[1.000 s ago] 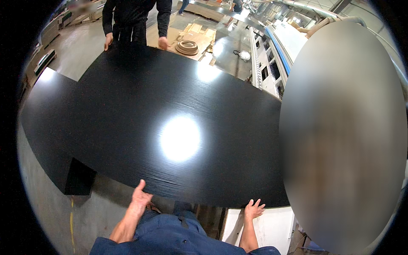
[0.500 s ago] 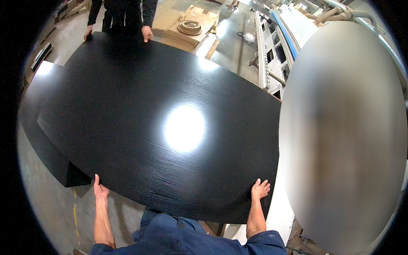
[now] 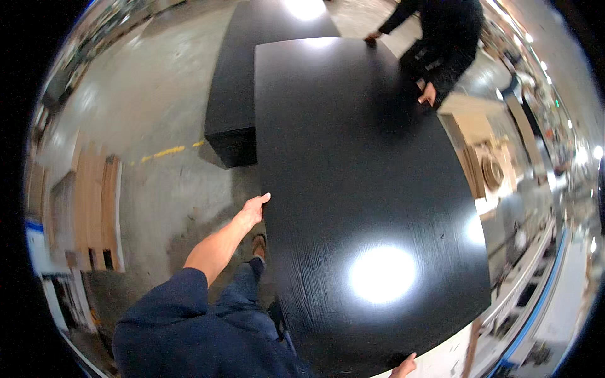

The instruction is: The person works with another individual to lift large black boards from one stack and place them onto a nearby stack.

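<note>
A large black wood-grain panel [image 3: 353, 170] stretches out in front of me, with bright light glaring off its surface. My left hand [image 3: 255, 208] is closed on its left edge, thumb on top and fingers hidden beneath. At the near right edge, by the bottom of the view, my right hand [image 3: 405, 366] grips the panel too; only its thumb side shows. Across from me a co-worker in dark clothes [image 3: 450, 38] has both hands on the far right edge, one of them the hand [image 3: 428, 94] nearer me.
Beyond the panel's left edge stands a stack of black panels [image 3: 230, 94]. Brown boards [image 3: 94, 208] are piled at the left. Cardboard with a coiled roll [image 3: 493, 171] lies at the right, near a long machine rail [image 3: 526, 277]. A yellow line [image 3: 164, 153] marks the concrete floor.
My view has swung to the left, so the panel now runs away from me and the co-worker appears at the upper right. My right hand is now at the bottom edge. Both hands stay on the panel.
</note>
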Available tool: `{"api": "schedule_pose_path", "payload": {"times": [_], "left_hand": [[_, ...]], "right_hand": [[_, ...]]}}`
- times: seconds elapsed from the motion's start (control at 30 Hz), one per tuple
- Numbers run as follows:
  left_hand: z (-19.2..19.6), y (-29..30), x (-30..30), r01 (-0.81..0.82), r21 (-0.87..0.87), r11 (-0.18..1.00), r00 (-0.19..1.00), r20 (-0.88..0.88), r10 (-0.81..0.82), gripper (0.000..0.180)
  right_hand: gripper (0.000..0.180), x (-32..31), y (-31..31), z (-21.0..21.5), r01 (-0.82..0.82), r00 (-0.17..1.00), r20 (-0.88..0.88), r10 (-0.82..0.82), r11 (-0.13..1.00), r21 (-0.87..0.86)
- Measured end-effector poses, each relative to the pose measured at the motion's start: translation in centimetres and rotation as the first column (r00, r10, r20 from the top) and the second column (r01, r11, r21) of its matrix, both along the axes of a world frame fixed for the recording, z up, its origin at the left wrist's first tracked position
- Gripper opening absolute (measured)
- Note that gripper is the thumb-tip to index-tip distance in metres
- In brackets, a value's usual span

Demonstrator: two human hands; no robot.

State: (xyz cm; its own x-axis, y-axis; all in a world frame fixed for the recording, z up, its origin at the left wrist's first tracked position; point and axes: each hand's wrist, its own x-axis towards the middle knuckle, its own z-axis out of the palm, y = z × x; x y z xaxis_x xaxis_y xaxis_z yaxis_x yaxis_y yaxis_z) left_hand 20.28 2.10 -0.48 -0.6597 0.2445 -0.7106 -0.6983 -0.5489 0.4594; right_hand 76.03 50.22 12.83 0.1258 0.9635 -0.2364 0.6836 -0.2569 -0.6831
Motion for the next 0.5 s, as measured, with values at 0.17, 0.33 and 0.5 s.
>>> {"api": "schedule_pose_path", "payload": {"times": [0.17,0.33,0.5], "left_hand": [[-0.9,-3.4,-7.0,-0.081,0.000,0.997,0.996,0.041,0.081,0.032],[-0.6,-6.8,-14.1,-0.101,-0.151,0.983,0.995,-0.001,0.102,0.030],[-0.9,-9.9,-19.7,-0.109,-0.245,0.963,0.993,-0.072,0.094,0.027]], "right_hand": [[0.045,-6.9,0.6,0.0,-0.097,0.993,-0.070,0.091,0.991,-0.091],[0.046,-19.7,-3.8,-3.1,0.174,0.982,0.116,-0.152,0.961,-0.214],[0.043,-25.4,-7.1,-8.4,-0.055,0.987,-0.161,-0.001,0.938,-0.342]]}}
